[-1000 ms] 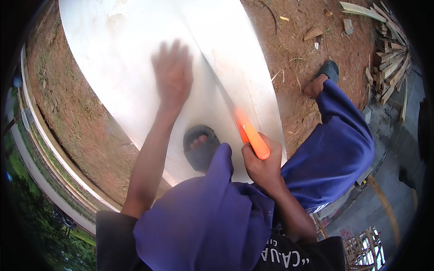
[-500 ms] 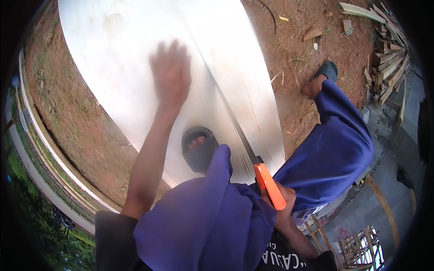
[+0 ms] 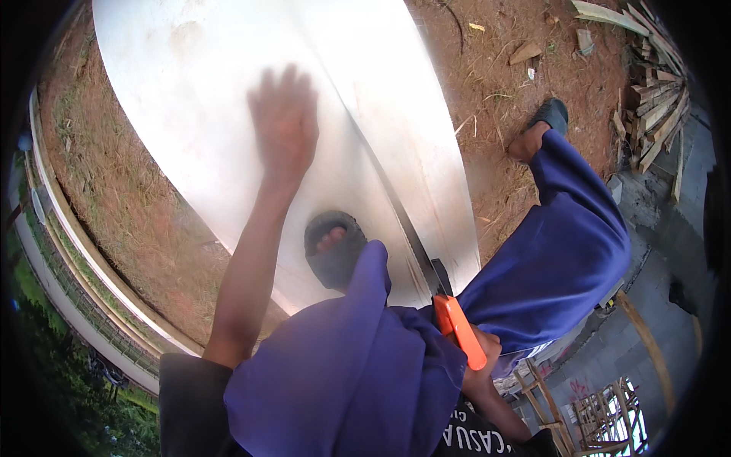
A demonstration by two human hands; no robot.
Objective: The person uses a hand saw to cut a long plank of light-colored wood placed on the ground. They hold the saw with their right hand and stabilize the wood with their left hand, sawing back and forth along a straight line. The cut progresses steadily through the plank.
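Judging the white panel (image 3: 190, 114) as partway cut. A dark, nearly straight line runs up it, right of its middle, from the near end toward the far end, and fades out in the glare. I can't split it cleanly into blade, kerf and shadow, so I won't call where the cut stops. Near the blade, at the panel's near end, I see a thin pale seam; could be kerf or a surface mark. Done, in my judgement: a cut under way lengthwise. Left: the narrower strip on the panel's right side. I see no clear gap setting it apart, so I take it as not yet free. Far end is out of frame, can't check it.

Hand saw (image 3: 416, 244): blade lies along that line on the panel, pointing away from me at a slant up and left. Its orange handle (image 3: 460, 333) sits just past the panel's near end.

Right hand (image 3: 485, 350): fingers wrapped round the handle, past the panel's near end, right of its middle. Left hand (image 3: 285, 126): empty, fingers somewhat spread, palm down over the panel, left of the line and well apart from the handle. Looks laid flat on the panel, but it's soft in my view, so I can't confirm the pressure.

One sandalled foot (image 3: 333, 247) stands on the panel's near part, left of the blade. Timber pile (image 3: 659, 118) is well off the panel's right side.
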